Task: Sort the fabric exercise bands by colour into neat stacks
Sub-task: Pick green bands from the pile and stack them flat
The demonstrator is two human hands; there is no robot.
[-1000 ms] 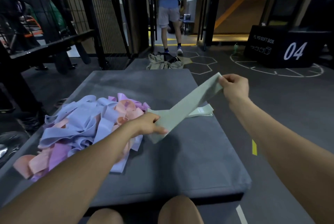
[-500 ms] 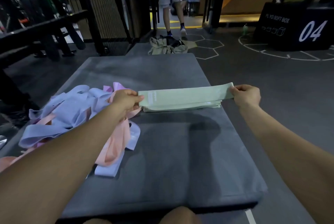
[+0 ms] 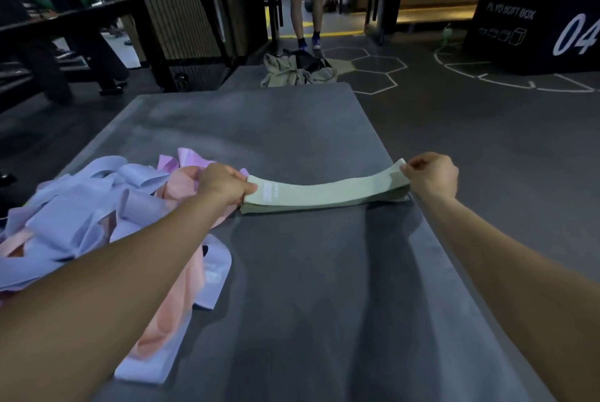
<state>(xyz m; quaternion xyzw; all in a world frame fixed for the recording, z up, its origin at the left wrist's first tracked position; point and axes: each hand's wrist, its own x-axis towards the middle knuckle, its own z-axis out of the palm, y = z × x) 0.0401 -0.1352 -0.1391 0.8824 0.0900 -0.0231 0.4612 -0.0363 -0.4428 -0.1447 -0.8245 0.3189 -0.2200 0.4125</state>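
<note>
A wide, flat bench (image 3: 292, 288) with a dark grey padded top carried everything. On its left side lay a loose, tangled heap of lilac, peach-pink and purple fabric exercise bands (image 3: 97, 219), some strands trailing toward the near edge. Just beside the heap, toward the middle and right of the bench, a neat stack of pale green fabric bands (image 3: 324, 202) rested flat, its long side running left to right. A second grey padded surface (image 3: 243, 78) adjoined the far end, with crumpled beige cloth (image 3: 285, 72) lying on it.
</note>
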